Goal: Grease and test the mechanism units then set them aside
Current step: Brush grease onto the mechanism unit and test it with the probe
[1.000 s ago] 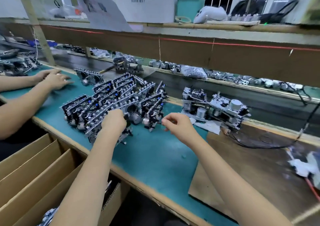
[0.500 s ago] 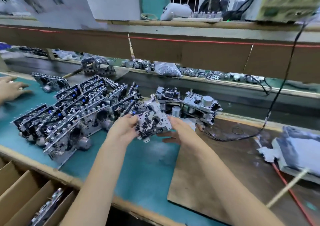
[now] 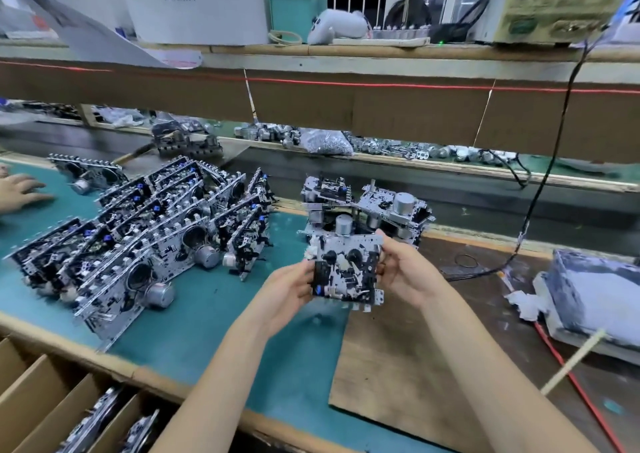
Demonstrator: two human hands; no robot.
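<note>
One metal mechanism unit hangs above the green mat, held flat side toward me between both hands. My left hand grips its left edge and my right hand grips its right edge. Several more units lean in rows in a stack on the mat to the left. A smaller cluster of units with round motors sits just behind the held one.
A grease tray with a wooden stick lies at the right on a brown board. A black cable hangs down near it. Cardboard boxes stand below the bench edge. Another person's hand rests far left.
I have lifted one unit out of the stack with both hands and brought it toward me and to the right. My view has swung to the right.
</note>
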